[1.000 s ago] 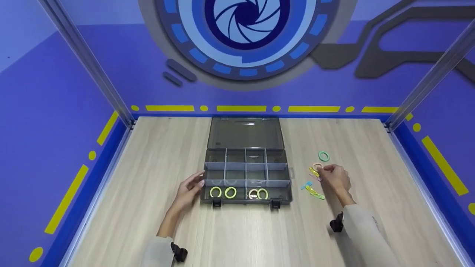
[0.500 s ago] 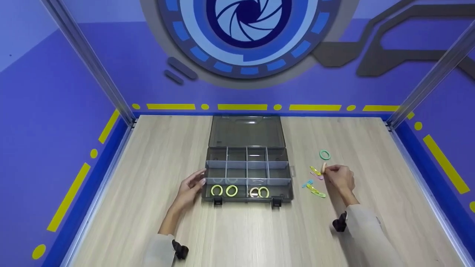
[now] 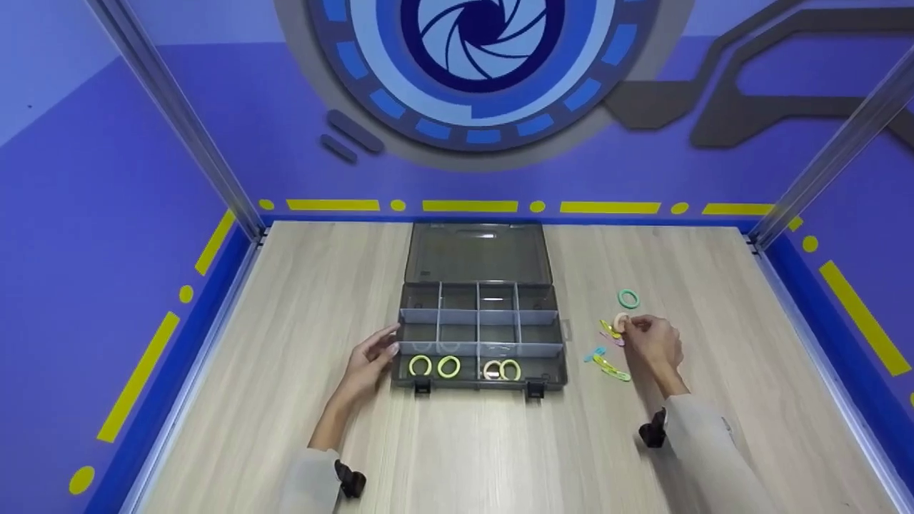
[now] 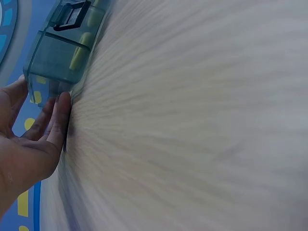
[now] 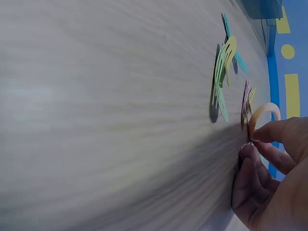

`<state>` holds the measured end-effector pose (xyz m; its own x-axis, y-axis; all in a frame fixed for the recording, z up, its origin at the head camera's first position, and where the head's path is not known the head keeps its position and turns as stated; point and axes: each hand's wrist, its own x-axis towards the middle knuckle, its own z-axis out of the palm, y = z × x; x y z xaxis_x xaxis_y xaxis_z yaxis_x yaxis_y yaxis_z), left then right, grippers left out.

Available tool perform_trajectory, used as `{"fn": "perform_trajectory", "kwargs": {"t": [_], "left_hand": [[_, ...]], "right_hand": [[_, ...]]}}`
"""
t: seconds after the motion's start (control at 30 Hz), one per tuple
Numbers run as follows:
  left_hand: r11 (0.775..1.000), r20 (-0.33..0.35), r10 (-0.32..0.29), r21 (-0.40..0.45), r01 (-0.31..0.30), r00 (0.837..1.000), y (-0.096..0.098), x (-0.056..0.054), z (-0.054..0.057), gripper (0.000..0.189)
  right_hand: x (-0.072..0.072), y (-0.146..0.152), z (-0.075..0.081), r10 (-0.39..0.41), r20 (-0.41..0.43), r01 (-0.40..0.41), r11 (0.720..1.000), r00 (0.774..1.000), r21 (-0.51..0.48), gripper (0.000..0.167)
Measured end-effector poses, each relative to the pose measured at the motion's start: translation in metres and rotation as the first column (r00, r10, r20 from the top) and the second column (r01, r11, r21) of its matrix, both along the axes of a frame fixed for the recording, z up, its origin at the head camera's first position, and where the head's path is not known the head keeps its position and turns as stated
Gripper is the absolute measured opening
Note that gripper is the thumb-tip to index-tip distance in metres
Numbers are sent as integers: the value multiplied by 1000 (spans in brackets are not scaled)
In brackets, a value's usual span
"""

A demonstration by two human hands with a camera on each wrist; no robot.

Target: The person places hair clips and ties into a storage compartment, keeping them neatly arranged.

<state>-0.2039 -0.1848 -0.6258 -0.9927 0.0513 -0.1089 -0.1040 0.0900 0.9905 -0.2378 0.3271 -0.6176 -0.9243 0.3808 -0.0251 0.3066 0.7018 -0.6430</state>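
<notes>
My right hand (image 3: 657, 343) pinches a peach hair tie (image 5: 263, 111) between thumb and fingertips, holding it tilted up just over the table. Close to it lie snap hair clips: a yellow one (image 3: 607, 328) with a pink one (image 5: 245, 96), and nearer the front a blue one (image 3: 594, 354), a yellow one (image 5: 231, 50) and a green one (image 5: 221, 86). My left hand (image 3: 368, 368) touches the left end of a smoky, see-through divider box (image 3: 477, 386), its fingers fairly straight. Yellow-green hair ties (image 3: 448, 367) and a peach one (image 3: 491, 370) sit in the box's front compartments.
A green hair tie (image 3: 628, 298) lies behind the clips, right of the box. The box's raised lid (image 3: 478, 253) leans back toward the blue wall. Two small dark latches (image 3: 535, 389) stick out at the box's front edge.
My right hand has lifted the peach hair tie off the table beside the yellow clip and turned it edge-on, then partly back. My left hand stays at the box.
</notes>
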Motion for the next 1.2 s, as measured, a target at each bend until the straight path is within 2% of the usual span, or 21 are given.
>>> {"fn": "perform_trajectory", "kwargs": {"t": [0.2, 0.27, 0.43, 0.6, 0.73, 0.83, 0.97, 1.1, 1.2], "left_hand": [[1000, -11, -12, -13, 12, 1000, -2, -2, 1, 43], [1000, -8, -17, -20, 17, 1000, -1, -1, 1, 43], [999, -15, -2, -33, 2, 1000, -2, -1, 3, 43], [1000, -12, 8, -15, -8, 1000, -1, -2, 1, 43], [1000, 11, 5, -2, -5, 1000, 2, -2, 0, 43], [1000, 11, -1, -7, 1, 1000, 2, -1, 0, 43], [1000, 5, 7, -3, -7, 1000, 3, -1, 1, 43], [1000, 7, 19, -6, -19, 1000, 3, -1, 1, 43], [1000, -9, 16, -17, -16, 1000, 2, 0, -1, 43]], "right_hand": [[8, 2, 13, 19, -58, -27, 988, 998, -150, 31], [12, 2, 21, 32, -72, -44, 984, 997, -172, 30], [19, -5, 42, 94, -135, -114, 982, 986, -150, 27], [24, -24, 59, 152, -215, -177, 979, 965, -104, 23], [30, -44, 67, 228, -220, -256, 960, 949, -109, 18], [34, -64, 69, 310, -198, -337, 934, 930, -122, 15], [39, -92, 67, 405, -198, -436, 888, 892, -145, 11], [43, -119, 56, 445, -194, -468, 879, 874, -91, 5], [47, -134, 46, 480, -157, -487, 873, 863, -11, 4]]}}
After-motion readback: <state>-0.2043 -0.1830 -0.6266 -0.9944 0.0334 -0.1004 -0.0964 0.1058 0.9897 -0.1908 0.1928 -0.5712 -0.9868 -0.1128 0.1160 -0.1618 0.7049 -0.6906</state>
